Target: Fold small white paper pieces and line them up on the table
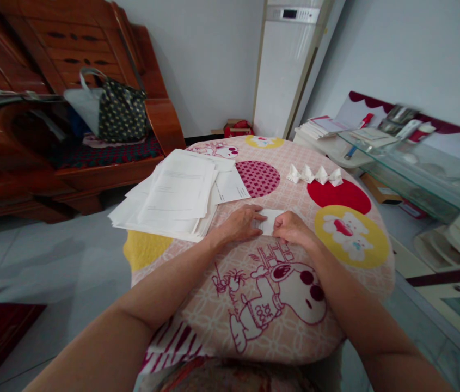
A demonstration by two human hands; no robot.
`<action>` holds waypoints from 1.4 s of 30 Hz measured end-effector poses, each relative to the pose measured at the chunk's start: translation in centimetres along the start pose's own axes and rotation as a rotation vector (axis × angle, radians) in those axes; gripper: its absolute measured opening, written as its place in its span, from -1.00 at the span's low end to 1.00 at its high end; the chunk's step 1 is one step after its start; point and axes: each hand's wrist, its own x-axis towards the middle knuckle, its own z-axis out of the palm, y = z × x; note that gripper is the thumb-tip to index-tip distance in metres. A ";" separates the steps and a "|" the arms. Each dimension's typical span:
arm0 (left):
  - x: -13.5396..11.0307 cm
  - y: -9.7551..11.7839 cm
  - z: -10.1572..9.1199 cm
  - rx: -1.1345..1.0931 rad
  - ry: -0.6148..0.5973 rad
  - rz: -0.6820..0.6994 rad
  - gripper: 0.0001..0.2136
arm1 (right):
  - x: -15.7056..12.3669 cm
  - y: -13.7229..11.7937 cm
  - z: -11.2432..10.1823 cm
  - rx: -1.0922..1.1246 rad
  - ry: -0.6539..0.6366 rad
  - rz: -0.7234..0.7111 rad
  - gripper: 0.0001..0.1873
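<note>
1. Left hand (244, 223) presses the left end of a small white paper (269, 223), fingers a bit apart.
2. Right hand (290, 227) curls at its other end; I can't tell if it pinches.
3. This paper is on the worktop (295, 348), near printed sheets (181, 185).
4. Four folded paper shapes (307, 175) sit in a row, farther back.

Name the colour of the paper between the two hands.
White: the paper shows best in the head view.

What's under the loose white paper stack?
Pink patterned tablecloth, its yellow fabric patch showing past the near edge of the white paper stack. Whatever lies directly beneath is covered.
</note>
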 end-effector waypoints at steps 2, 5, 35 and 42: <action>0.0 -0.2 0.2 -0.017 0.018 0.006 -0.56 | -0.2 0.7 -0.6 0.030 -0.019 0.030 -0.87; 0.1 -0.4 0.4 -0.039 0.032 0.011 -0.56 | -0.7 2.0 -2.1 0.027 -0.037 0.087 -0.84; -0.8 -3.1 -1.9 0.009 -0.110 0.078 -0.34 | 0.5 0.0 1.3 0.016 0.143 -0.218 -0.96; -0.6 -4.2 -1.7 -0.060 0.058 0.097 -0.44 | 0.6 0.4 1.2 -0.002 0.131 -0.267 -0.96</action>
